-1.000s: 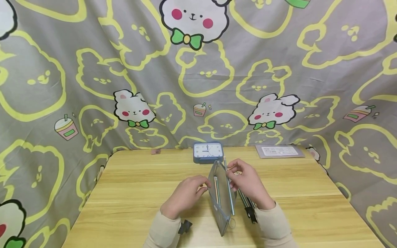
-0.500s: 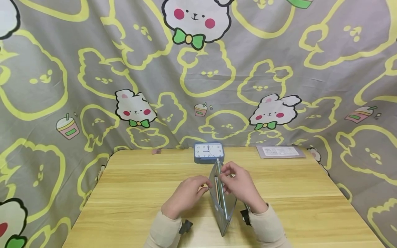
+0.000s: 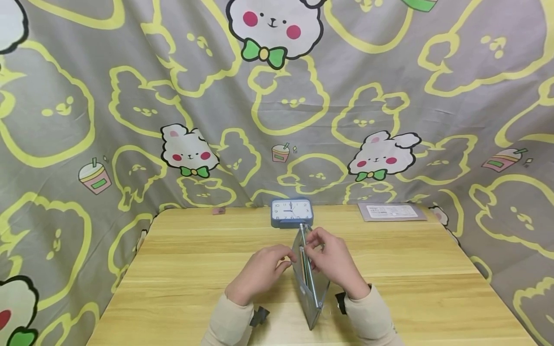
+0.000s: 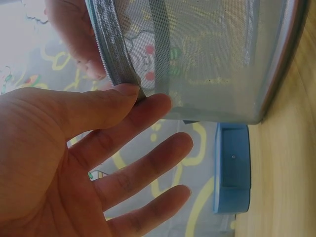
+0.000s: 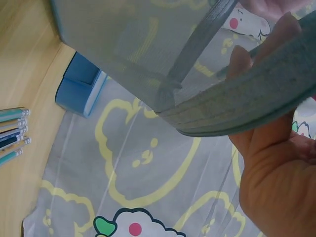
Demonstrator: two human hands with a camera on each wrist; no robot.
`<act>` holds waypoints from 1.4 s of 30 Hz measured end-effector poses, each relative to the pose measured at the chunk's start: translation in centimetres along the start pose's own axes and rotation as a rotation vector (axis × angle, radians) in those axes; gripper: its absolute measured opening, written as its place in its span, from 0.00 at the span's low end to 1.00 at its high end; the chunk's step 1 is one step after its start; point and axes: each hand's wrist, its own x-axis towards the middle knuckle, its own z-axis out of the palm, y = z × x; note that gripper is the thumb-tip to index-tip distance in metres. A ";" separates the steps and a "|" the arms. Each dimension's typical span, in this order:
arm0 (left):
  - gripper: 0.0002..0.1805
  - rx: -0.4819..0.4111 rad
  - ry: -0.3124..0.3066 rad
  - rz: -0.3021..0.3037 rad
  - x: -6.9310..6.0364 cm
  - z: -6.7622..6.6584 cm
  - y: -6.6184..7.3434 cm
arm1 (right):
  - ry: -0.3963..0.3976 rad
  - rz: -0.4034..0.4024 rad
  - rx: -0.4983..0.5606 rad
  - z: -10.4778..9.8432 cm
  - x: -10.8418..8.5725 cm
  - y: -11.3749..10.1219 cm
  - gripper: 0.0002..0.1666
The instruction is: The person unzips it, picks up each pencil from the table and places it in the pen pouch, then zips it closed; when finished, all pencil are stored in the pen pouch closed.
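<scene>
A grey mesh zipper pouch (image 3: 308, 302) stands on edge with its mouth open upward; pencils (image 3: 303, 265) show inside. In the left wrist view, my left hand (image 4: 74, 143) pinches the pouch's zipper edge between thumb and index finger, its other fingers spread. My right hand (image 3: 333, 257) holds a light blue pencil (image 3: 312, 284) lengthwise at the mouth, its fingers inside the opening. In the right wrist view the zipper band covers part of that hand (image 5: 276, 168), and its grip on the pencil is mostly hidden.
Several more pencils (image 5: 15, 131) lie on the wooden table (image 3: 182, 269) to the right of the pouch. A blue clock (image 3: 291, 211) stands just behind it. Toward the back lie a labelled grey packet (image 3: 391, 211) and a small pinkish piece (image 3: 218, 211). A patterned curtain (image 3: 233, 110) surrounds the table.
My right hand has moved left with the light blue pencil, from the pouch's right rim into its mouth. My left hand keeps its pinch on the pouch.
</scene>
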 end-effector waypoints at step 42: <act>0.07 -0.011 -0.001 0.000 0.0 0.0 0.1 | 0.024 0.065 -0.086 0.0 0.3 0.7 0.05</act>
